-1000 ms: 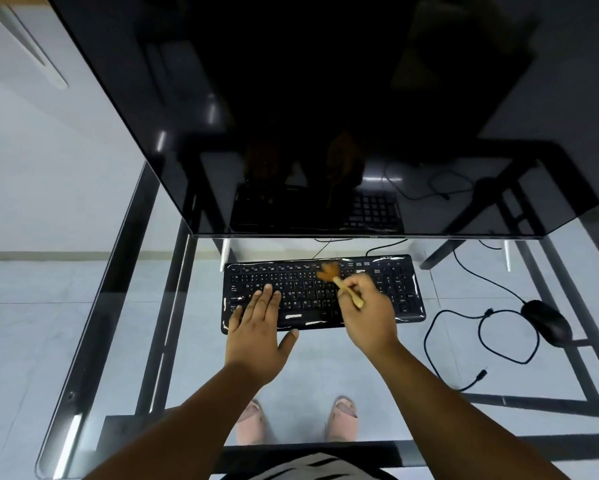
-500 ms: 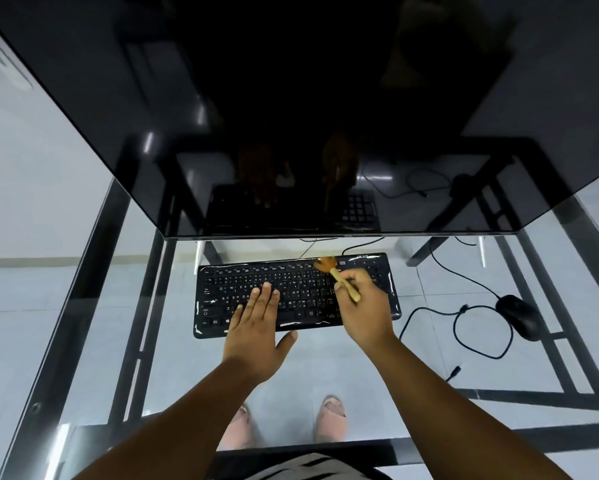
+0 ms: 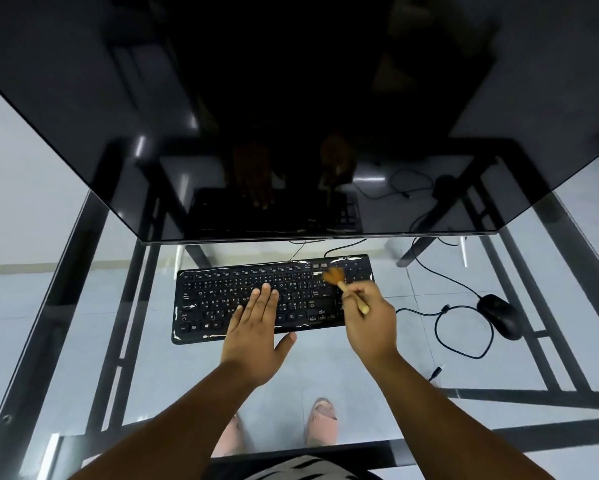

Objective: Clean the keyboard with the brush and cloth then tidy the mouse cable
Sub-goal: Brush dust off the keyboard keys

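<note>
Swept rightward since a moment ago, brush [image 3: 346, 289] bristles now over the keys near the number pad, blurred in motion. Right hand [image 3: 370, 320] curled round the wooden handle, gripping it near the keyboard's right end. Left hand [image 3: 256, 327] flat, fingers straight, pressing on the middle keys as before. Keyboard [image 3: 221, 303] lying on the glass desk [image 3: 377, 375] just below the dark monitor [image 3: 291, 116]. Mouse [image 3: 500, 315] well off to the right, cable [image 3: 464, 337] looped loosely beside it.
</note>
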Motion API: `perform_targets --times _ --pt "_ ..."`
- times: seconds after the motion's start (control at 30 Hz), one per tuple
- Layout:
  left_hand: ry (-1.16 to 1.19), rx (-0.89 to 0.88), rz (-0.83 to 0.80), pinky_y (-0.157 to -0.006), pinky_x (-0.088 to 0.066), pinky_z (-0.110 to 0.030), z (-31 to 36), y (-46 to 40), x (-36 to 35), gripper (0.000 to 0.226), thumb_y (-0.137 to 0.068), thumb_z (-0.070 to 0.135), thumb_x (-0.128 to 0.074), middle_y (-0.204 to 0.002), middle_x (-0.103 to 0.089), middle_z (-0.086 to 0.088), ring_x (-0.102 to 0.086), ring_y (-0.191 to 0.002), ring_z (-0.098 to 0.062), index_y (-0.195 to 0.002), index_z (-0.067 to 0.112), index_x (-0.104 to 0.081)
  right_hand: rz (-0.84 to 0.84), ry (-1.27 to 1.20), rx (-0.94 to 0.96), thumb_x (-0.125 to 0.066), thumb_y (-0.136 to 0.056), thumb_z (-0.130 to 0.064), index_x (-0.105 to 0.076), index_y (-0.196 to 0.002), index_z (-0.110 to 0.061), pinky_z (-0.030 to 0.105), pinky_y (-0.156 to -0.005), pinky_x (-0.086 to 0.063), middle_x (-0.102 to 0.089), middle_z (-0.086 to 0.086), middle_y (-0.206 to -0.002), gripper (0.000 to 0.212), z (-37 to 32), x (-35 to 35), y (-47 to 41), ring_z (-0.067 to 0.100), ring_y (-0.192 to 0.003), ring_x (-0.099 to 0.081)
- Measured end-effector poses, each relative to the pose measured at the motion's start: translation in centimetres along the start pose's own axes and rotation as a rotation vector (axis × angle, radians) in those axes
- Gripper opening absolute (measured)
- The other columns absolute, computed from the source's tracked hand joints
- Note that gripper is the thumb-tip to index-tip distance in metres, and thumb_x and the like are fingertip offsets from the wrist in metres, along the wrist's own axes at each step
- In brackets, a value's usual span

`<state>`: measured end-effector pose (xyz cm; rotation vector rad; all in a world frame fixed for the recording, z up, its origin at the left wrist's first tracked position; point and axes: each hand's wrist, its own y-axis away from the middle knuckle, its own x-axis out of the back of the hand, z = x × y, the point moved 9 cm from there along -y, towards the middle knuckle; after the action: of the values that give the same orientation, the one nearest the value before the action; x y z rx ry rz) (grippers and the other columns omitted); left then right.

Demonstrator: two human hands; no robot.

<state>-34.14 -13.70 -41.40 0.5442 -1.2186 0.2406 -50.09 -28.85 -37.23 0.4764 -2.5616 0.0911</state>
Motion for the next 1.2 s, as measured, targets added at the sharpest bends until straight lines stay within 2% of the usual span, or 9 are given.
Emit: perform_targets --times 0.2,0.33,0.47,0.57,0.7,0.8,0.93,1.07,1.2 --pt "0.007 -0.01 -0.026 -0.116 0.008 -0.033 0.7 -0.4 -0.7 0.096 -0.075 0.073 0.003 -0.16 0.019 0.005 0.019 -0.146 -0.012 -0.155 0.019 0.007 -0.037 -0.043 -0.014 -0.059 -0.092 -0.017 -0.06 -0.091 -0.025 0.034 -0.055 -0.047 -0.069 0.003 -0.07 0.008 0.9 1.1 -0.6 0.022 -0.062 -0.061" --pt "-0.006 0.004 -0.028 -0.117 0.007 -0.034 0.8 -0.4 -0.9 0.098 -0.074 0.073 0.004 -0.16 0.021 0.005 0.019 -0.146 -0.013 -0.155 0.019 0.006 0.075 -0.029 -0.06 -0.057 -0.095 -0.021 -0.06 -0.097 -0.023 0.027 -0.051 -0.043 -0.064 0.001 -0.064 0.003 1.7 2.8 -1.5 0.015 -0.054 -0.054" --pt "0.008 0.006 -0.017 -0.116 0.009 -0.032 0.9 -0.5 -0.8 0.098 -0.074 0.073 0.002 -0.16 0.02 0.006 0.019 -0.146 -0.011 -0.155 0.019 0.004 -0.058 -0.006 0.002 -0.059 -0.094 -0.022 -0.062 -0.097 -0.024 0.023 -0.051 -0.043 -0.065 -0.004 -0.065 0.005 1.5 1.9 -1.9 0.012 -0.054 -0.054" --pt "-0.004 0.006 -0.019 -0.116 0.009 -0.032 0.9 -0.6 -0.8 0.097 -0.074 0.073 0.002 -0.159 0.02 0.007 0.02 -0.145 -0.009 -0.155 0.02 0.005 0.046 0.063 -0.035 -0.056 -0.096 -0.023 -0.058 -0.101 -0.023 0.028 -0.049 -0.045 -0.062 -0.001 -0.062 0.006 2.1 3.1 -2.4 0.014 -0.051 -0.054" --pt "0.014 0.011 -0.014 -0.116 0.008 -0.032 0.8 -0.6 -0.9 0.097 -0.074 0.074 0.001 -0.159 0.02 0.008 0.019 -0.145 -0.009 -0.156 0.02 0.002 -0.066 0.045 0.022 -0.059 -0.094 -0.02 -0.062 -0.105 -0.024 0.02 -0.052 -0.043 -0.064 -0.005 -0.065 0.012 2.0 2.5 -2.4 0.007 -0.052 -0.052" --pt "-0.003 0.012 -0.017 -0.116 0.008 -0.031 0.8 -0.6 -0.9 0.097 -0.074 0.074 0.002 -0.159 0.021 0.008 0.02 -0.145 -0.008 -0.155 0.021 0.004 0.008 0.086 -0.023 -0.056 -0.096 -0.02 -0.059 -0.107 -0.024 0.028 -0.052 -0.047 -0.06 -0.003 -0.063 0.012 2.5 3.5 -2.8 0.012 -0.053 -0.052" --pt "-0.007 0.017 -0.016 -0.115 0.009 -0.03 0.8 -0.6 -0.8 0.098 -0.074 0.074 0.003 -0.16 0.02 0.007 0.022 -0.142 -0.007 -0.155 0.021 0.003 -0.065 0.075 0.05 -0.058 -0.095 -0.017 -0.062 -0.111 -0.024 0.013 -0.054 -0.04 -0.061 -0.009 -0.066 0.018 1.2 2.6 -2.8 0.004 -0.056 -0.053" --pt "0.002 0.014 -0.01 -0.116 0.006 -0.031 0.8 -0.6 -0.8 0.098 -0.074 0.074 0.002 -0.16 0.018 0.008 0.018 -0.145 -0.009 -0.156 0.02 0.0 0.045 0.116 -0.032 -0.055 -0.096 -0.022 -0.058 -0.111 -0.021 0.024 -0.053 -0.04 -0.057 -0.005 -0.062 0.015 2.1 3.3 -2.7 0.012 -0.053 -0.051" --pt "0.039 0.008 0.003 -0.117 0.005 -0.032 0.8 -0.6 -0.7 0.097 -0.075 0.074 -0.003 -0.159 0.015 0.009 0.017 -0.143 -0.005 -0.156 0.021 -0.005 -0.057 0.071 0.086 -0.058 -0.093 -0.017 -0.063 -0.109 -0.021 0.022 -0.057 -0.044 -0.063 -0.01 -0.069 0.016 0.9 1.9 -1.1 0.01 -0.059 -0.056"
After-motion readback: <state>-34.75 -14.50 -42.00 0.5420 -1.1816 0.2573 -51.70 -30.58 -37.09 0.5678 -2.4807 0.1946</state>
